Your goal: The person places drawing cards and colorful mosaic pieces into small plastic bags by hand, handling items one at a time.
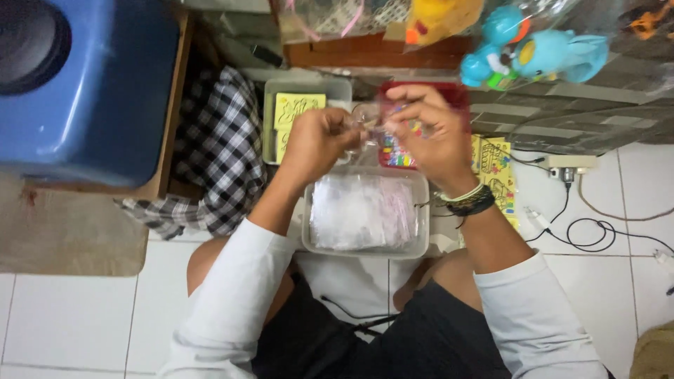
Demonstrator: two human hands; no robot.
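White tile floor (84, 316), person sitting; left hand (319, 137) and right hand (428, 133) both pinched on a small clear bag (366, 126) above the tray (421, 242) of bags; best kept taut, grip near the opening

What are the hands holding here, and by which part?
Left hand and right hand pinch a small clear plastic bag between them at its edges; exact grip unclear.
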